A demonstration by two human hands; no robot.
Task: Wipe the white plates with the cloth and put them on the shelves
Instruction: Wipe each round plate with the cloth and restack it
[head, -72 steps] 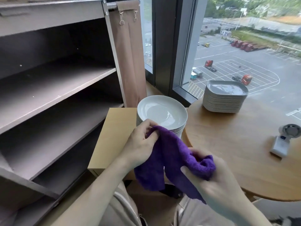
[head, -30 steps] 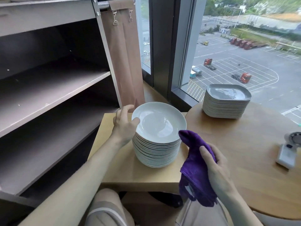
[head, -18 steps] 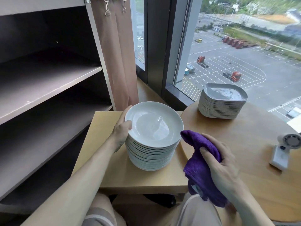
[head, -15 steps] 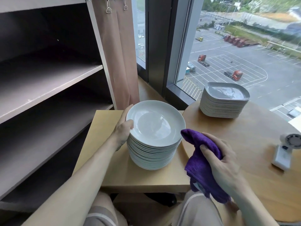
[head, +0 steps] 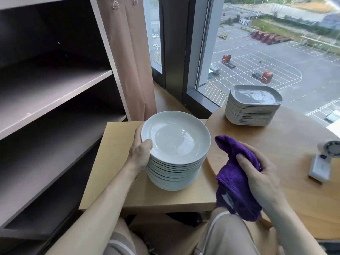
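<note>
Thumb and fingers of your left hand pinch the left rim of the top round white ceramic plate on its stack, towards the right edge of the small square pale-wood table. Your right hand clutches the bunched purple cloth over the round wooden table's near-left edge.

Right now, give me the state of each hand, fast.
Left hand: grips the rim of the top white plate.
Right hand: holds the purple cloth.
</note>
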